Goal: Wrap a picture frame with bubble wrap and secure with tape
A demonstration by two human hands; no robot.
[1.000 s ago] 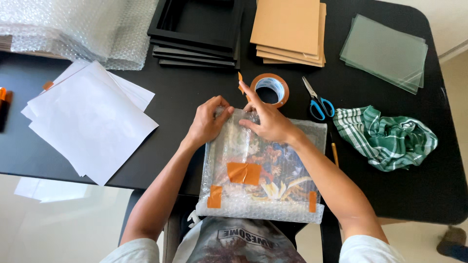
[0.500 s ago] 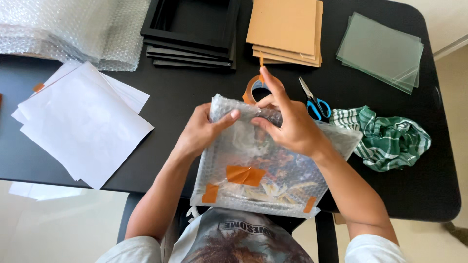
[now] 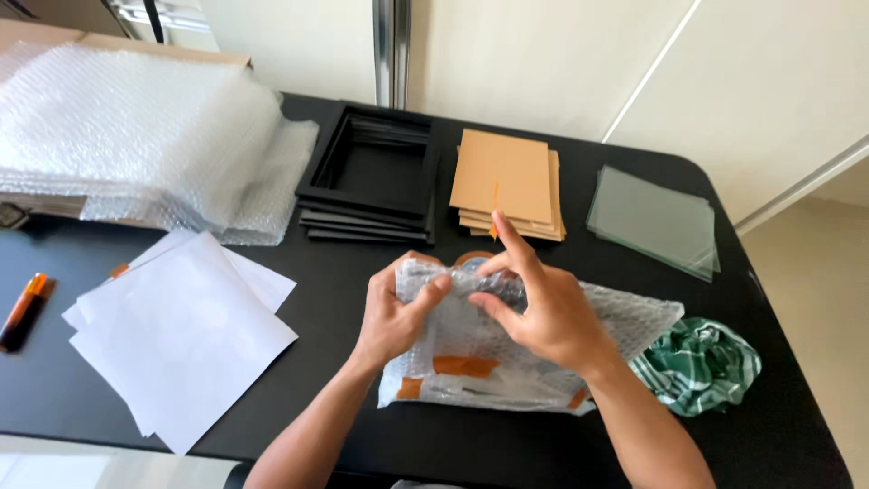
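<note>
Bubble-wrapped flat parcel (image 3: 507, 358), clear plastic sealed with strips of orange tape, lies near the front edge of the black counter (image 3: 344, 299), with its far edge lifted between the person's two hands. The left hand (image 3: 394, 312) has its grip closed on the parcel's upper left corner, thumb on top pressing the wrap and the fingers curled under it. The right hand (image 3: 543, 312) covers the upper middle of the parcel; its thumb and lower fingers pinch a fold of the wrap, while the forefinger sticks up and away from it. So the parcel sits under and between both grips, most of its body reaching towards the person and out to the right past the right wrist. Behind the hands, a bit of a brown tape roll (image 3: 471, 259) peeps over the parcel's top edge.

Just right of the parcel, touching its lower right corner, is a crumpled green checked cloth (image 3: 701, 362). To the left, well apart from the hands, lies a loose pile of white paper sheets (image 3: 176, 340), and further left an orange and black marker pen (image 3: 24, 311). Along the back of the counter are a thick heap of clear bubble wrap (image 3: 145, 136), a stack of black square picture frames (image 3: 371, 177), a stack of brown cardboard squares (image 3: 507, 181) and a stack of clear glass panes (image 3: 656, 220).
</note>
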